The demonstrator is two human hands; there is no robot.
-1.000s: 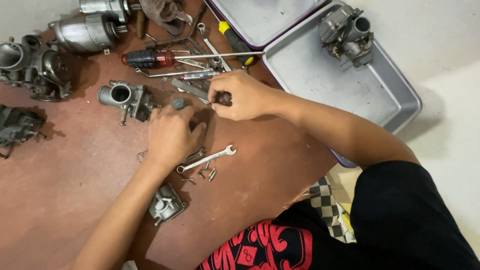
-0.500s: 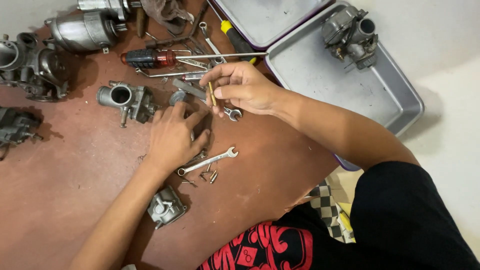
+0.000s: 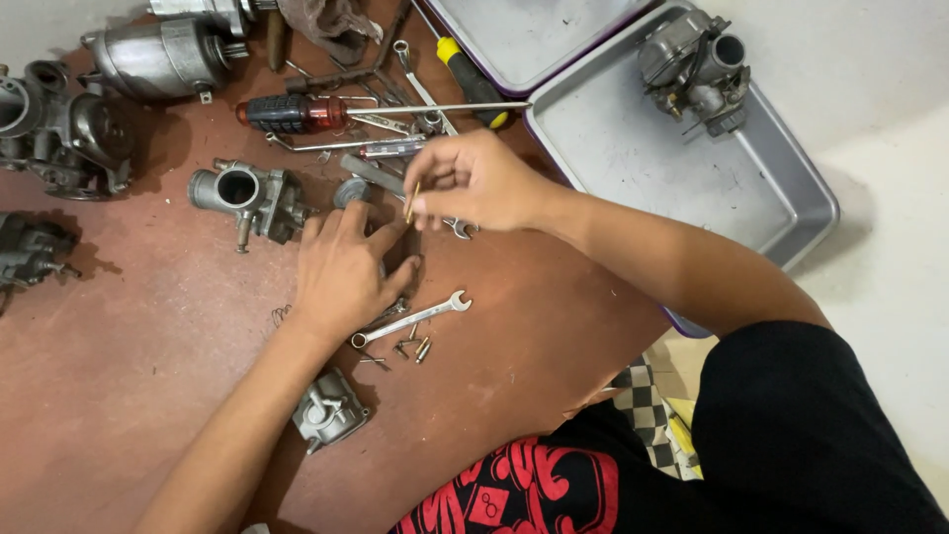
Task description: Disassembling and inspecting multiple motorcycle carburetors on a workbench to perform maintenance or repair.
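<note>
Brass-coloured and thin, a small pin (image 3: 412, 202) sits pinched between the thumb and fingertips of our right hand (image 3: 477, 182), held upright just above the floor; the other fingers curl in beside it. We cannot tell what kind of part the pin is, it is too small.

Our left hand (image 3: 343, 272) lies palm down on the red-brown floor (image 3: 148, 356), fingers loosely spread and pressed flat. Something dark lies under its fingertips, hidden; we cannot make it out.

Nearest to us, by the left forearm, a grey cast cover (image 3: 329, 411) rests on the floor. Just beside the left hand lies a small open-ended spanner (image 3: 412, 318), with a few tiny screws (image 3: 415, 346) scattered below it.

Beyond the left hand stands a grey carburettor body (image 3: 249, 196) with a round bore facing up. Above the right hand lies a heap of tools: a screwdriver with a red and black handle (image 3: 294, 113), a yellow-handled screwdriver (image 3: 473, 81) and several spanners, overlapping and hard to separate.

At the left edge more dark engine parts (image 3: 61, 136) are cut off by the frame. Farthest right, a metal tray (image 3: 682, 188) holds another carburettor (image 3: 695, 67); a second tray (image 3: 524, 40) behind it is cropped at the top.
</note>
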